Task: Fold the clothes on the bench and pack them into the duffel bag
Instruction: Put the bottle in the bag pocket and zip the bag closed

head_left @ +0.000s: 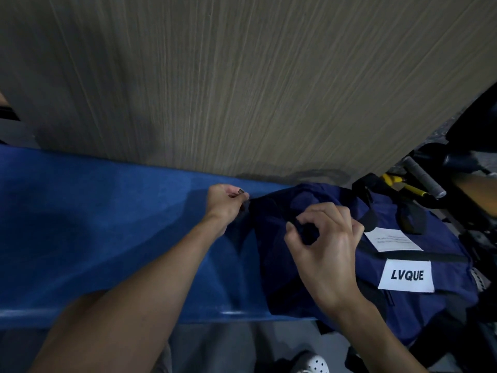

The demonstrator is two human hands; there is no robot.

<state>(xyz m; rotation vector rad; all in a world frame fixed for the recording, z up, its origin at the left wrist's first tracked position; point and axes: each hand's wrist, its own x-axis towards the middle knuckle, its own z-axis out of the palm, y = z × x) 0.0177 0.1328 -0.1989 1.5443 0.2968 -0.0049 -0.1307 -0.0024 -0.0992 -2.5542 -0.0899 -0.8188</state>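
Note:
A navy duffel bag [419, 310] with a white "LVQUE" label lies on the right end of the blue bench [94, 230]. My left hand [226, 201] sits at the bag's left end, fingers pinched on a small dark tab, likely a zipper pull. My right hand [325, 243] is over the bag's top, thumb and fingers pinched on dark fabric or a strap. No loose clothes show on the bench. The bag's inside is hidden.
A wood-grain wall panel [242, 76] rises straight behind the bench. Black gear with yellow parts and a grey grip [425, 181] crowds the right side beyond the bag. Below the bench edge I see grey floor and a white perforated shoe [313, 364].

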